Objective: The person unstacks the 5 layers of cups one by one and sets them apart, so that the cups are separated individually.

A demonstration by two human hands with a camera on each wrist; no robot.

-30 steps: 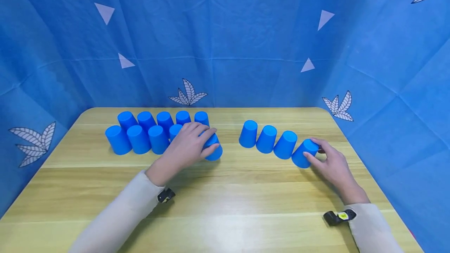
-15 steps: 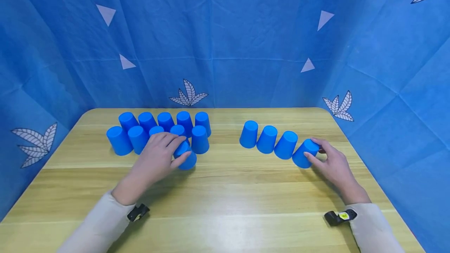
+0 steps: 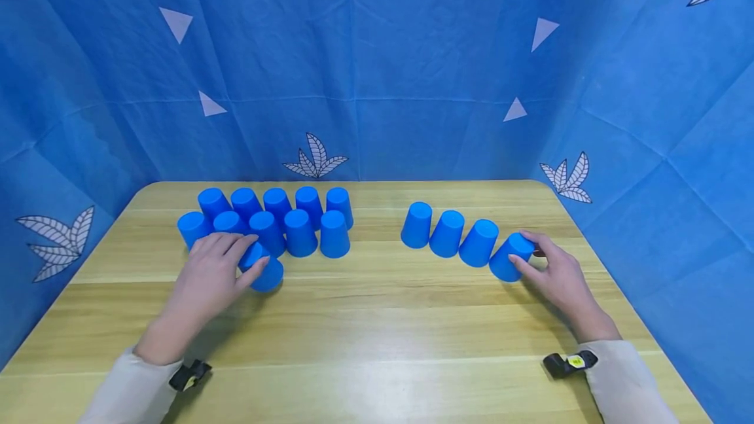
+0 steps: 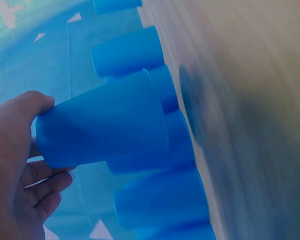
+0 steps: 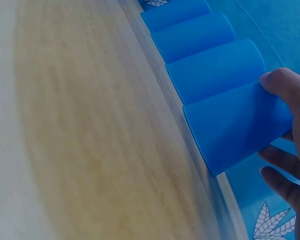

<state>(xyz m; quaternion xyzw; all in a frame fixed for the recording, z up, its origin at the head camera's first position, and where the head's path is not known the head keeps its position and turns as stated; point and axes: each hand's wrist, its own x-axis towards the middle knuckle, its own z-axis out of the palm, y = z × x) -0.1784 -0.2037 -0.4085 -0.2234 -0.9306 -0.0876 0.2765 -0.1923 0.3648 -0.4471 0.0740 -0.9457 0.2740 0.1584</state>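
Observation:
My left hand (image 3: 213, 275) grips an upside-down blue plastic cup (image 4: 105, 122) by its closed end, thumb on one side and fingers on the other. In the left wrist view this cup hangs above the wooden table, its shadow apart from its rim. It is in front of the left group of blue cups, partly hiding the nearer row. At the right, my right hand (image 3: 556, 280) holds the top of another upside-down blue cup (image 5: 235, 127), which stands on the table at the near end of a slanting row. Some fingertips are hidden behind the cups.
Several upside-down blue cups (image 3: 301, 234) stand in two rows at the left back. Three more cups (image 3: 447, 234) continue the slanting right row, close together. The wooden table (image 3: 365, 339) ends at a blue patterned curtain (image 3: 412, 70) behind and at the sides.
My left hand has carried its cup leftward along the front of the nearer row, from that row's right end. Its right-end cups now show. My right hand and its cup have stayed still.

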